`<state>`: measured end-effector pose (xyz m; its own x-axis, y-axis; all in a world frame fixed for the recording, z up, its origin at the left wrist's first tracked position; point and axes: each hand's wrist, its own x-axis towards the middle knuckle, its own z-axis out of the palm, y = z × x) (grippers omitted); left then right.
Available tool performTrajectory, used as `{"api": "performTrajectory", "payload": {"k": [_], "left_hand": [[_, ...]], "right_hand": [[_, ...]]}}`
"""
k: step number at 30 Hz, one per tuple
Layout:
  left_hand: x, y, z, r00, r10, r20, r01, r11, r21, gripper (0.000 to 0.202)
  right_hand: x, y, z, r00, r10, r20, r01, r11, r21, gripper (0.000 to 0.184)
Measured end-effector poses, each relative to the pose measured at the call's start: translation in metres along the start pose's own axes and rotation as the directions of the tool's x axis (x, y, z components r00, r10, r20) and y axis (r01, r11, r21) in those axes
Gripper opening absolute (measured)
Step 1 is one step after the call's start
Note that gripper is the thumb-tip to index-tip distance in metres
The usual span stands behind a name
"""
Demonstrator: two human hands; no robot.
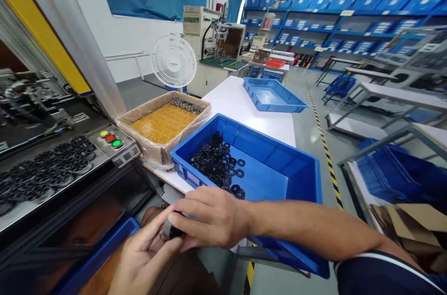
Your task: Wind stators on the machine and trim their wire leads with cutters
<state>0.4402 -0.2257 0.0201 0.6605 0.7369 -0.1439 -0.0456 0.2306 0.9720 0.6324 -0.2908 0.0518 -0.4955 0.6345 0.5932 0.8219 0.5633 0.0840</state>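
Note:
Both hands meet low in the middle of the head view, around a small dark round part [172, 230]. My left hand [145, 255] cups it from below, thumb against its side. Over the top, my right hand [213, 218] closes its fingers on the same part, hiding much of it. Just beyond my right hand stands a deep blue bin [279, 150]. A heap of black spoked rings [214, 160] lies in its left part, with a few loose ones on the bin floor.
At left, black ring parts [52, 167] line a machine ledge beside coloured push buttons [111, 138]. A plastic-lined cardboard box [162, 153] holds yellow-orange pieces and grey rings. Farther off are a white fan [173, 61] and a lighter blue tray [275, 95]. Below sits another blue bin [129, 227].

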Motion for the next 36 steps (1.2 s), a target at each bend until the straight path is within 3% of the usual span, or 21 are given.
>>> {"api": "performTrajectory", "payload": {"k": [1, 2, 3, 4, 7, 9, 11, 12, 14, 16, 18, 21, 24, 27, 28, 29, 30, 31, 33, 36], "left_hand": [[0.0, 0.001, -0.002, 0.999, 0.035, -0.006, -0.035, 0.998, 0.05, 0.044], [0.001, 0.002, -0.005, 0.997, 0.071, -0.004, -0.07, 0.993, 0.097, 0.042], [0.003, 0.004, -0.01, 0.995, 0.095, 0.013, -0.095, 0.985, 0.143, 0.041], [0.006, 0.005, -0.015, 0.994, 0.101, 0.036, -0.106, 0.977, 0.184, 0.041], [0.018, 0.007, -0.033, 0.994, 0.022, 0.106, -0.046, 0.971, 0.232, 0.043], [0.025, 0.005, -0.042, 0.994, -0.018, 0.105, -0.003, 0.981, 0.193, 0.045], [0.029, 0.004, -0.047, 0.998, 0.01, 0.063, -0.02, 0.987, 0.159, 0.044], [0.03, 0.005, -0.048, 0.998, 0.056, 0.035, -0.062, 0.983, 0.176, 0.041], [0.026, 0.007, -0.047, 0.981, 0.19, 0.027, -0.19, 0.938, 0.292, 0.032], [0.02, 0.012, -0.044, 0.942, 0.323, 0.092, -0.329, 0.833, 0.444, 0.024], [0.014, 0.017, -0.043, 0.908, 0.384, 0.169, -0.41, 0.728, 0.55, 0.032], [0.01, 0.023, -0.046, 0.905, 0.391, 0.169, -0.407, 0.677, 0.613, 0.045], [0.009, 0.024, -0.048, 0.932, 0.349, 0.093, -0.342, 0.771, 0.538, 0.039], [0.01, 0.02, -0.043, 0.97, 0.232, 0.074, -0.243, 0.942, 0.234, 0.041], [0.01, 0.018, -0.039, 0.978, 0.187, 0.094, -0.197, 0.974, 0.114, 0.043], [0.01, 0.015, -0.035, 0.981, 0.149, 0.125, -0.151, 0.989, 0.007, 0.044], [0.011, 0.013, -0.03, 0.98, 0.125, 0.158, -0.114, 0.99, -0.079, 0.045], [0.011, 0.011, -0.025, 0.976, 0.111, 0.187, -0.084, 0.986, -0.144, 0.047], [0.012, 0.007, -0.016, 0.969, 0.102, 0.226, -0.049, 0.973, -0.227, 0.05], [0.011, 0.004, -0.007, 0.966, 0.103, 0.238, -0.034, 0.959, -0.28, 0.052]], "right_hand": [[0.0, 0.011, -0.003, 0.979, 0.155, 0.133, -0.156, 0.988, -0.003, 0.04], [-0.002, 0.026, -0.008, 0.896, 0.354, 0.268, -0.354, 0.934, -0.048, 0.043], [-0.006, 0.044, -0.014, 0.711, 0.59, 0.382, -0.58, 0.799, -0.156, 0.045], [-0.013, 0.062, -0.019, 0.537, 0.74, 0.405, -0.702, 0.658, -0.271, 0.044], [-0.046, 0.113, -0.028, 0.193, 0.881, 0.432, -0.791, 0.4, -0.463, 0.033], [-0.071, 0.133, -0.026, 0.002, 0.891, 0.453, -0.795, 0.276, -0.541, 0.031], [-0.09, 0.139, -0.018, -0.129, 0.882, 0.453, -0.787, 0.186, -0.588, 0.032], [-0.097, 0.139, -0.014, -0.17, 0.879, 0.445, -0.784, 0.153, -0.602, 0.032], [-0.103, 0.136, -0.007, -0.21, 0.881, 0.424, -0.784, 0.108, -0.611, 0.034], [-0.104, 0.134, -0.005, -0.207, 0.891, 0.405, -0.793, 0.09, -0.603, 0.034], [-0.1, 0.136, -0.008, -0.171, 0.906, 0.388, -0.807, 0.096, -0.582, 0.033], [-0.081, 0.141, -0.016, -0.046, 0.937, 0.345, -0.841, 0.15, -0.52, 0.029], [-0.047, 0.123, -0.022, 0.205, 0.941, 0.271, -0.873, 0.301, -0.384, 0.018], [-0.013, 0.069, -0.021, 0.483, 0.852, 0.202, -0.836, 0.517, -0.184, 0.014], [-0.004, 0.047, -0.019, 0.552, 0.811, 0.194, -0.808, 0.578, -0.12, 0.011], [0.003, 0.026, -0.017, 0.65, 0.741, 0.166, -0.751, 0.66, -0.006, 0.007], [0.008, 0.007, -0.015, 0.788, 0.612, 0.057, -0.609, 0.765, 0.209, 0.008], [0.011, -0.008, -0.013, 0.848, 0.53, -0.023, -0.491, 0.801, 0.341, 0.013], [0.013, -0.027, -0.009, 0.891, 0.43, -0.145, -0.31, 0.81, 0.498, 0.022], [0.009, -0.031, -0.007, 0.894, 0.429, -0.129, -0.307, 0.797, 0.521, 0.025]]}}
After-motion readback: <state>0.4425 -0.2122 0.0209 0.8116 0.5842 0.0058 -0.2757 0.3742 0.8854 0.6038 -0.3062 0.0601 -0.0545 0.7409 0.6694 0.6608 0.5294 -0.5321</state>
